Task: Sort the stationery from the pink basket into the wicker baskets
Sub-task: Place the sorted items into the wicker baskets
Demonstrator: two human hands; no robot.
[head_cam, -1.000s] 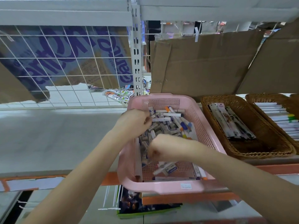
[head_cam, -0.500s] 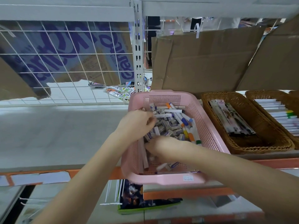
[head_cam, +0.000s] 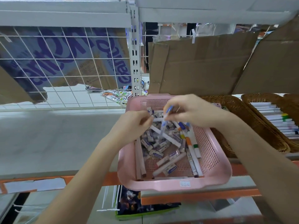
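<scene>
Two wicker baskets (head_cam: pixel 252 126) right | right hand (head_cam: pixel 191 110) pinches pen (head_cam: pixel 166 117) | left hand (head_cam: pixel 134 125) grips stationery, unclear

The perforated pink plastic basket (head_cam: pixel 208 160) has walls dotted with small holes and a white sticker on its front rim. Inside lie small white erasers with dark blue print (head_cam: pixel 156 154), white markers with orange, green and blue caps (head_cam: pixel 191 145) and pale pink sticks (head_cam: pixel 140 160). A blue-and-white pen (head_cam: pixel 165 120) stands out above them. The brown woven wicker baskets (head_cam: pixel 239 113) show a tight plaited pattern. The grey metal shelf (head_cam: pixel 56 139) has an orange front edge. Behind a white wire grid (head_cam: pixel 64 68) sits brown cardboard with purple lettering (head_cam: pixel 53 55).
</scene>
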